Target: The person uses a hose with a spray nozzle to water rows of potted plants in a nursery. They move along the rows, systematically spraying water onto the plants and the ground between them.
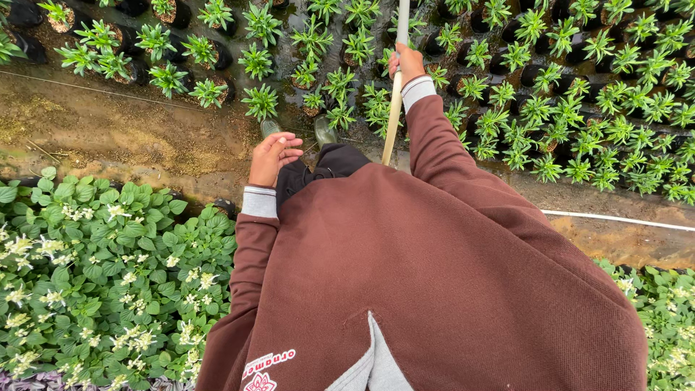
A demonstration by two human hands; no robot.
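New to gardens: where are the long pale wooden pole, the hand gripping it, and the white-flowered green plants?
long pale wooden pole (392,123), head view, mid-shaft.
right hand (407,64), head view, knuckles.
white-flowered green plants (101,275), head view, leaves.

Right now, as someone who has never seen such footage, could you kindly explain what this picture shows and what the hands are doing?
The one picture comes from a camera worn on a person's head, looking down over a brown sweatshirt. The right hand closes its grip on a long pale pole. The left hand is open and holds nothing. Below lies a muddy path. Beyond it stand small green plants in black pots; leafy plants with pale flowers grow nearer.
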